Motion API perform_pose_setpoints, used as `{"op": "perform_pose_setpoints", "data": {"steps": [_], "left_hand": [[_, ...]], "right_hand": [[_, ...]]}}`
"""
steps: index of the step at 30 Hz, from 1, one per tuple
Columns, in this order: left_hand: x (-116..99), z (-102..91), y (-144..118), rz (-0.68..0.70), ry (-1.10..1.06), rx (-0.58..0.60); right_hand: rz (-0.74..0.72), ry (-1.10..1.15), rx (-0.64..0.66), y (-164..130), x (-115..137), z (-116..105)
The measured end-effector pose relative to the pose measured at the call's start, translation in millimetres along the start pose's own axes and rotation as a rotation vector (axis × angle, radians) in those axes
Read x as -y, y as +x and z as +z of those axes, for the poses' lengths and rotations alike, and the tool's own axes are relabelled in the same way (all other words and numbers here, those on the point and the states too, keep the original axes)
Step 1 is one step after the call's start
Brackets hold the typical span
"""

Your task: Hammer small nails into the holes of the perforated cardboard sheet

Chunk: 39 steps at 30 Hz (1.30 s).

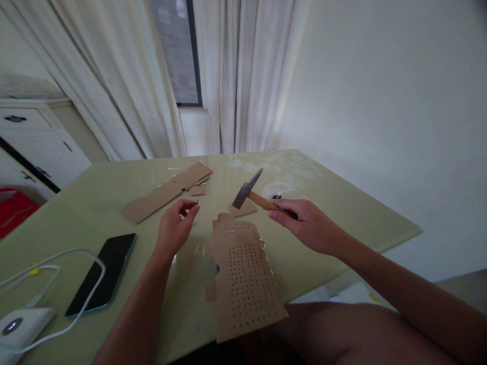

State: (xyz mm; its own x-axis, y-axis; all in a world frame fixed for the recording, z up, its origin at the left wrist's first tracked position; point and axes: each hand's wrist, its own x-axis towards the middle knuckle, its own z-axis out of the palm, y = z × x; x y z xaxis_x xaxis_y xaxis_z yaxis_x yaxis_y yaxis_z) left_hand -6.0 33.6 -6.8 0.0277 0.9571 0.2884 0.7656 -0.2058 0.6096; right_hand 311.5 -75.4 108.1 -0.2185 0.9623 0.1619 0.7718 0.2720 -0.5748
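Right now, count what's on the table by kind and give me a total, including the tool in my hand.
Cardboard pieces: 5, the perforated sheet, the long strip and three small scraps
Hammer: 1, in the right hand
Phone: 1
White charger: 1
White cable: 1
Total: 9

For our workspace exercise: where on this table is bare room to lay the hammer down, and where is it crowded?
Bare table lies right of the right hand toward the edge, and between the phone and long cardboard strip. Crowded: around the punched cardboard, left hand and hammer.
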Motion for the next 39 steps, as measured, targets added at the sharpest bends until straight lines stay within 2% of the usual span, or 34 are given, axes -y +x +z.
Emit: {"op": "perform_pose_setpoints", "data": {"steps": [3,5,9,14,20,27,39], "left_hand": [[-23.1,9.2,-14.5,0.111,-0.395,-0.009],[-35.7,15.0,-25.8,0.159,-0.55,0.036],[-49.3,19.2,-40.1,0.196,-0.504,0.133],[-55.0,16.9,-43.3,0.222,-0.502,0.197],[-61.3,15.9,-46.2,0.311,-0.394,0.201],[-63.1,15.0,-44.8,0.326,-0.374,0.174],[-57.5,17.0,-45.0,0.336,-0.39,0.212]], "right_hand": [[0.0,-0.011,-0.018,-1.1,-1.6,-2.1],[0.007,-0.011,-0.017,-2.2,-3.3,-3.6],[0.027,-0.01,-0.007,-4.6,-7.1,-5.9],[0.029,-0.02,0.016,-7.1,-9.8,-6.2],[0.026,-0.047,0.03,-11.7,-9.0,-6.6],[0.024,-0.058,0.033,-15.6,-6.5,-7.3],[0.019,-0.07,0.07,-15.6,1.0,-5.9]]}}
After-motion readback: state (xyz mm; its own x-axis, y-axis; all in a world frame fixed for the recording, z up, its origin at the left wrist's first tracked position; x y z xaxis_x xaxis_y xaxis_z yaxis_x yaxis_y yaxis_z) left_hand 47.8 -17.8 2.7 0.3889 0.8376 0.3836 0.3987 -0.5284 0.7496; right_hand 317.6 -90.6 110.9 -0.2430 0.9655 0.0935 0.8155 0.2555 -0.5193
